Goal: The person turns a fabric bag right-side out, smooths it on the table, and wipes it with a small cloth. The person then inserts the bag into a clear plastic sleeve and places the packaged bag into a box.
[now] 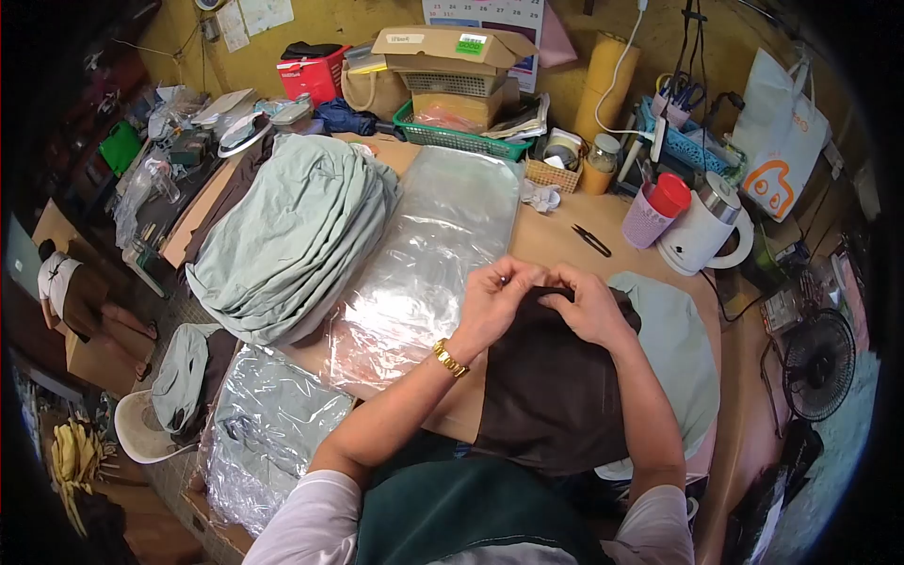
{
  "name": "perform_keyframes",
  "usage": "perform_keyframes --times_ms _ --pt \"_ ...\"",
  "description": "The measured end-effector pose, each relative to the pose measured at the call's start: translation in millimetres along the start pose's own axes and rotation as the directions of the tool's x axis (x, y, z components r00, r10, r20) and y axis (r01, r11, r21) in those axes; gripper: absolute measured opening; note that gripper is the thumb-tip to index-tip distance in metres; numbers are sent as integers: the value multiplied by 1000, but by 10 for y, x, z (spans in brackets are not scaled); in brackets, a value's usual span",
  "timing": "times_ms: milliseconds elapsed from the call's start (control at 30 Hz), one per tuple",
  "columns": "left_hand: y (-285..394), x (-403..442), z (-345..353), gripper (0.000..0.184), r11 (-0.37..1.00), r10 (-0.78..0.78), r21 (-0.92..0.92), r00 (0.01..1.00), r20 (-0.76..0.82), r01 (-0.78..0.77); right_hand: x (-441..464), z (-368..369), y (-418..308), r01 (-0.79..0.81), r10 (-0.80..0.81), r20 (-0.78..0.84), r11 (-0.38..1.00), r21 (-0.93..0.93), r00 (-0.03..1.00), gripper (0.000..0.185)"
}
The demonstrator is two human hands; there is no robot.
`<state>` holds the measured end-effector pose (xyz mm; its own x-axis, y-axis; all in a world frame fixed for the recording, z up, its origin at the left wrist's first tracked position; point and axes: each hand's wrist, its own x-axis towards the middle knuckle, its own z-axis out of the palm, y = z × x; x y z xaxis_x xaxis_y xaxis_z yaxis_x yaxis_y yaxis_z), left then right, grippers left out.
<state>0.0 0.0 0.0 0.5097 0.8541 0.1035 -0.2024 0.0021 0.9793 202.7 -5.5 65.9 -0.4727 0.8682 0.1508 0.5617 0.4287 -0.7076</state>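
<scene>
My left hand [499,299], with a gold watch [450,359] on its wrist, pinches the upper edge of a dark brown cloth [551,395]. Right beside it, my right hand [591,309] is closed on the same edge, and the fingertips of both hands nearly meet. The brown cloth hangs down from the hands over the table's near edge; what kind of garment it is I cannot tell. Pale green fabric [673,363] lies to its right, partly under it. Black thread snips [591,240] lie on the table beyond my hands.
Left of my hands lie clear plastic sheets [452,217], a tall pile of pale green garments [292,235] and a plastic-wrapped bundle [273,424]. A white kettle [702,226], a red-lidded cup [654,212] and a fan [817,365] stand right. Another person [75,292] bends at far left.
</scene>
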Motion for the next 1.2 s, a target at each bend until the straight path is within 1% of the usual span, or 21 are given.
perform_keyframes --times_ms 67,100,200,300,333,367,400,433,467,500,567,733,767,800,833,900,933,967,1000,1100,1200 --pt "225 -152 193 82 957 204 -114 898 -389 -267 -89 -115 58 -3 -3 -20 963 -269 1000 26" --pt "379 -273 273 79 932 249 -108 827 -504 -346 -135 -61 91 -20 5 -77 981 -192 997 16" --pt "379 -656 628 51 850 513 399 712 -480 -344 -63 -527 33 45 -5 -229 984 172 973 9" --pt "314 -974 758 34 669 330 730 935 -126 -137 281 -1375 -316 213 -150 -492 974 75 858 11" --pt "554 -1002 670 36 691 17 701 965 -261 177 435 -1666 -484 161 -196 -575 981 -112 795 7" --pt "739 -1027 520 39 609 -291 630 875 -387 481 702 -1950 -424 221 -258 -603 966 -136 755 8" --pt "693 -1016 181 33 844 -136 445 921 -364 300 890 -2137 -412 217 -255 -627 966 -138 736 9" --pt "1127 -1004 -12 26 753 47 609 903 -428 249 1005 -2290 -437 218 -238 -643 969 -112 728 10" --pt "1129 -1019 -410 29 784 322 597 711 -625 169 1100 -2418 -481 234 -225 -663 969 -77 714 11" --pt "1689 -1084 -415 26 855 396 517 680 -617 -29 1133 -2536 -517 272 -221 -687 962 -36 692 12" --pt "2223 -1198 -718 19 704 706 423 493 -509 -571 1079 -2698 -517 368 -212 -727 928 60 653 13" --pt "2425 -1541 -162 6 558 830 583 385 -404 -591 552 -2853 -215 555 -166 -714 753 353 680 18" --pt "2386 -1534 -57 8 420 820 746 569 -68 -517 413 -2810 -76 563 -156 -689 713 417 708 19" --pt "2261 -1537 -37 9 320 782 831 622 40 -455 261 -2716 92 562 -147 -656 670 484 740 20" --pt "2070 -1566 85 13 416 735 832 674 -70 -368 115 -2573 293 536 -139 -599 633 559 788 21" --pt "1666 -1624 61 26 348 598 911 801 -36 -220 -196 -2118 719 410 -63 -483 631 658 873 23" --pt "1454 -1658 50 26 315 537 931 844 -16 -182 -367 -1727 823 317 123 -541 693 647 832 17" --pt "1260 -1701 62 28 350 446 927 894 -41 -132 -523 -1486 1074 108 202 -469 826 553 860 25" --pt "1064 -1765 48 29 324 334 943 942 -41 -74 -671 -1272 1340 -30 320 -362 783 621 875 35" --pt "626 -1893 -20 25 316 92 949 995 -32 1 -1023 -691 1656 -307 531 -275 761 572 802 25" --pt "579 -1894 16 23 445 5 893 997 -77 67 -1191 -556 1911 -352 506 -166 766 538 847 17"
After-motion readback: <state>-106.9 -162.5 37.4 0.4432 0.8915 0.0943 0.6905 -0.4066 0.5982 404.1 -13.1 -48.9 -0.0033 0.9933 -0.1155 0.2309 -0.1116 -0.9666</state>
